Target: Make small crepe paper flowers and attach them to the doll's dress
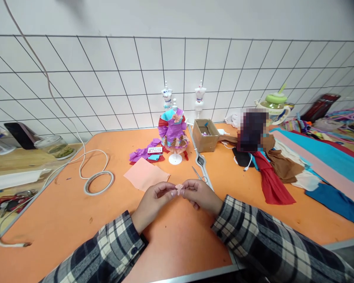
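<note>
Between my two hands is a small pleated pink paper fan (179,188), pinched at its edges. My left hand (155,200) closes thumb and fingers on its left side. From the other side my right hand (202,195) pinches it too, fingers curled. Just beyond my left hand lies a square of pink crepe paper (146,175). A pair of scissors (199,173) rests behind my right hand, partly hidden. Farther back stands a small dress form (174,129) clothed in purple, red and blue paper, with a similar pink fan on its chest.
A roll of tape (99,183) and a white cable (82,157) lie at left. Behind are purple paper scraps (141,153), a cardboard box (205,137) and two white mannequins (200,98). Coloured crepe paper (274,177) and a green-lidded jug (274,106) are at right.
</note>
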### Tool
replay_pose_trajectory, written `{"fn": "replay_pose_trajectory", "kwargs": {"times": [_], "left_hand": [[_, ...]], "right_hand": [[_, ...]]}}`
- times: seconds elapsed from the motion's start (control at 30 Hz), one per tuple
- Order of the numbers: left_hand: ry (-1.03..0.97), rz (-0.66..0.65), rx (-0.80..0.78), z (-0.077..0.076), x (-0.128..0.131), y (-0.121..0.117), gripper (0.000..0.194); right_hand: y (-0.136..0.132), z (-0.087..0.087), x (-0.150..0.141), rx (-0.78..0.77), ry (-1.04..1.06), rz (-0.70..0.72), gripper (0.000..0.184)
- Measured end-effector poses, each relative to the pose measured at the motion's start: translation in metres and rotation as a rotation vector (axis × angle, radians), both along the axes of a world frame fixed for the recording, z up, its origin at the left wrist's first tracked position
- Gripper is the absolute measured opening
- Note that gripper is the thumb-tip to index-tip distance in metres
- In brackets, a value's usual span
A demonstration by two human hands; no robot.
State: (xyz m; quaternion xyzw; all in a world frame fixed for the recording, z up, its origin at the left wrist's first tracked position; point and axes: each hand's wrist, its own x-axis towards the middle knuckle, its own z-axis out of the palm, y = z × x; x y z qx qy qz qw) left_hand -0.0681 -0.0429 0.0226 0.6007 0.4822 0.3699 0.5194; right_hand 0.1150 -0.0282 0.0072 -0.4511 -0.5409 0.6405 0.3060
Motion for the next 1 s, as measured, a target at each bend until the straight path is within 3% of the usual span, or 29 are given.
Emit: {"fn": "replay_pose_trajectory", "kwargs": {"times": [0.2,0.3,0.37,0.47,0.57,0.63,0.77,0.87,1.0], "left_hand": [[0.087,0.030,0.063,-0.002,-0.001,0.003,0.024],[0.063,0.038,0.016,-0.003,-0.002,0.003,0.023],[0.065,0.032,-0.003,-0.003,-0.002,0.003,0.022],[0.149,0.018,0.073,-0.003,-0.002,0.004,0.021],[0.243,0.002,0.187,-0.007,0.002,0.010,0.020],[0.290,-0.018,0.242,-0.011,0.006,0.017,0.020],[0.328,-0.001,0.252,-0.019,0.014,0.033,0.023],[0.322,0.057,0.223,-0.022,0.016,0.040,0.027],[0.255,0.098,0.248,-0.024,0.016,0.038,0.027]], "right_hand": [[-0.002,-0.004,-0.005,0.018,-0.093,0.047,0.021],[0.000,-0.003,-0.001,0.204,-0.155,0.060,0.020],[0.006,-0.001,0.009,0.428,-0.312,0.025,0.019],[0.020,0.001,0.031,0.699,-0.734,-0.070,0.021],[0.032,-0.001,0.047,0.735,-1.070,-0.074,0.025],[0.038,-0.003,0.051,0.730,-1.137,-0.030,0.023],[0.037,-0.002,0.046,0.793,-1.070,-0.051,0.018],[0.030,-0.003,0.036,0.807,-0.794,-0.116,0.020],[0.020,-0.013,0.017,0.475,-0.333,-0.083,0.021]]}}
